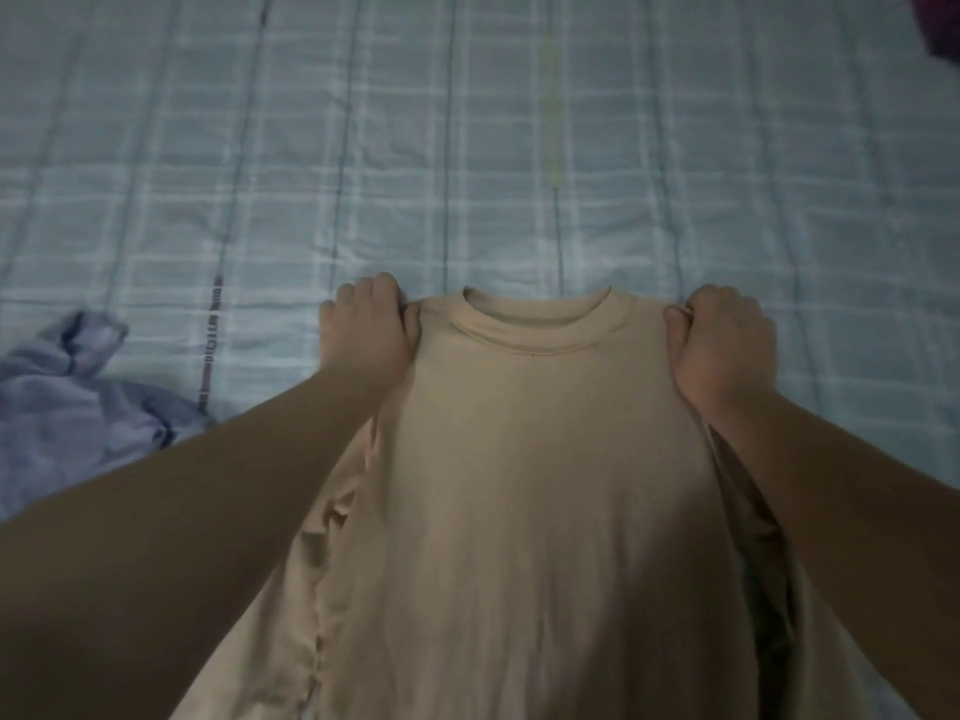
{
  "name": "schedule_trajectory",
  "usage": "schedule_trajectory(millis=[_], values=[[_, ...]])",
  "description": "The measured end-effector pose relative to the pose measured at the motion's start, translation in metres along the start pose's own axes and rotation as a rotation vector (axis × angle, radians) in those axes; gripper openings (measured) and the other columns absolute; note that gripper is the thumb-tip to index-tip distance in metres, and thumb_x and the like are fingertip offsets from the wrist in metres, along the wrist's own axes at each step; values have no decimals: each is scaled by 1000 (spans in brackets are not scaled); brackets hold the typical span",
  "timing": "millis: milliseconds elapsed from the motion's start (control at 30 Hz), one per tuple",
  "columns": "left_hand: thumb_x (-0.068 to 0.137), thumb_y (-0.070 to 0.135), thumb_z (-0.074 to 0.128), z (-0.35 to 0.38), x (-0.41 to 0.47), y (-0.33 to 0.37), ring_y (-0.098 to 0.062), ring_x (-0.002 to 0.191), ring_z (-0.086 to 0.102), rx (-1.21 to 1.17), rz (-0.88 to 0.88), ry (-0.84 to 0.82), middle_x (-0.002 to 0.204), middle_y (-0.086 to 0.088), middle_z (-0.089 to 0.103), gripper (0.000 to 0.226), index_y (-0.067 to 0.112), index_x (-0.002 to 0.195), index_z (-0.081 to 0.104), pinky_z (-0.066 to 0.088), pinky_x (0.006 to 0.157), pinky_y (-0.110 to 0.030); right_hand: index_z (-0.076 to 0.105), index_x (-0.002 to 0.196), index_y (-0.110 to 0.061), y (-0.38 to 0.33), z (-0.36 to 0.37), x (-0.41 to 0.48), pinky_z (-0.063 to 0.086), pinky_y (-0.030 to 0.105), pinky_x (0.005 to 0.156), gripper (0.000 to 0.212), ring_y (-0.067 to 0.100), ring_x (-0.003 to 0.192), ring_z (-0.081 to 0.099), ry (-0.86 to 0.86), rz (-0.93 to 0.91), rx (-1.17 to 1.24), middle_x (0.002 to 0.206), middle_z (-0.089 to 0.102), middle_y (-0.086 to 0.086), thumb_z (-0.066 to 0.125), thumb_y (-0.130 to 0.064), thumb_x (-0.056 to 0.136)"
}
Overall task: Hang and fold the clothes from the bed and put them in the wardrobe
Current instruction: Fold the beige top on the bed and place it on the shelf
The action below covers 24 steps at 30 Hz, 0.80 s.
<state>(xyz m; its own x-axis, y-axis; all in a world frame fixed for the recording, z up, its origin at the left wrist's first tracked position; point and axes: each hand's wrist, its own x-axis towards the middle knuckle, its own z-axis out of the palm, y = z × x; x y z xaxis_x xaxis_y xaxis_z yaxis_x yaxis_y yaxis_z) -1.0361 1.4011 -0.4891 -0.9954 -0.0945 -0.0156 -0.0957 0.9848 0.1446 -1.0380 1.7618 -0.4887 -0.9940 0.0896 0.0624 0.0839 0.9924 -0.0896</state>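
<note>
A beige T-shirt [535,485] with a round collar stretches from the bottom of the view up to the middle, collar pointing away from me. My left hand [366,332] grips its left shoulder and my right hand [719,343] grips its right shoulder, both with curled fingers. The sleeves are folded in along both sides. The shirt lies over the bed [467,148], which has a pale blue checked sheet.
A crumpled light blue garment [78,407] lies on the sheet at the left. A dark purple item [943,28] shows at the top right corner. The sheet beyond the collar is flat.
</note>
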Motion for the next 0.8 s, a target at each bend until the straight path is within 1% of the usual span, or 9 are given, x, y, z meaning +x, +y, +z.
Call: schedule_trajectory(millis=[100, 167, 233, 267, 333, 400, 467, 567, 800], values=[[89, 32, 52, 7, -7, 5, -35, 100, 48, -33, -9, 104, 108, -14, 53, 24, 13, 105, 51, 35, 84, -47, 53, 100, -11, -7, -1, -4, 37, 47, 81, 16, 38, 98, 50, 56, 32, 47, 103, 54, 17, 52, -24, 91], [84, 25, 54, 2, -16, 11, -35, 111, 46, -134, 16, 184, 120, -14, 51, 31, 13, 113, 51, 34, 94, -47, 54, 109, -13, -14, -10, -10, 37, 47, 90, 25, 37, 109, 48, 112, 4, 152, 116, 54, 15, 51, -14, 84], [82, 21, 54, -3, -32, 19, -35, 125, 42, -220, 127, 220, 132, -16, 49, 39, 10, 120, 52, 32, 108, -46, 54, 118, -12, -24, -19, -21, 35, 44, 103, 36, 33, 122, 46, 145, -92, 262, 129, 52, 14, 48, -12, 82], [83, 21, 53, -4, -43, 24, -35, 132, 39, -242, 202, 196, 138, -17, 47, 45, 8, 126, 51, 29, 113, -46, 53, 123, -12, -30, -22, -30, 33, 43, 108, 38, 31, 127, 44, 135, -149, 272, 135, 50, 13, 47, -15, 85], [89, 25, 50, -4, -61, 35, -34, 145, 27, -232, 317, 67, 151, -17, 39, 58, 5, 143, 43, 20, 119, -51, 47, 136, -15, -43, -23, -46, 32, 45, 111, 45, 28, 136, 39, 57, -261, 158, 146, 45, 10, 43, -27, 93], [95, 35, 43, 1, -69, 43, -30, 151, 14, -164, 311, -78, 161, -13, 26, 65, 11, 154, 30, 13, 121, -53, 34, 149, -17, -52, -15, -56, 28, 49, 115, 56, 28, 145, 29, -77, -316, 45, 156, 35, 9, 36, -37, 97], [98, 46, 33, 9, -66, 46, -27, 153, 6, -58, 254, -160, 165, -8, 15, 66, 20, 158, 21, 6, 120, -55, 24, 154, -17, -55, -4, -59, 21, 53, 117, 61, 29, 149, 19, -168, -294, -4, 162, 24, 8, 30, -43, 99], [97, 52, 24, 20, -58, 46, -27, 153, 4, 38, 225, -194, 166, -3, 10, 66, 28, 158, 15, 1, 119, -56, 23, 155, -20, -56, 11, -57, 16, 56, 117, 64, 28, 149, 16, -195, -264, -72, 163, 20, 5, 27, -49, 98], [97, 51, 26, 13, -65, 52, -30, 152, 7, 41, 191, -226, 166, -5, 12, 67, 25, 158, 15, 1, 118, -59, 20, 155, -20, -64, 6, -64, 14, 61, 116, 63, 30, 149, 16, -231, -224, -46, 163, 19, 8, 31, -45, 99]])
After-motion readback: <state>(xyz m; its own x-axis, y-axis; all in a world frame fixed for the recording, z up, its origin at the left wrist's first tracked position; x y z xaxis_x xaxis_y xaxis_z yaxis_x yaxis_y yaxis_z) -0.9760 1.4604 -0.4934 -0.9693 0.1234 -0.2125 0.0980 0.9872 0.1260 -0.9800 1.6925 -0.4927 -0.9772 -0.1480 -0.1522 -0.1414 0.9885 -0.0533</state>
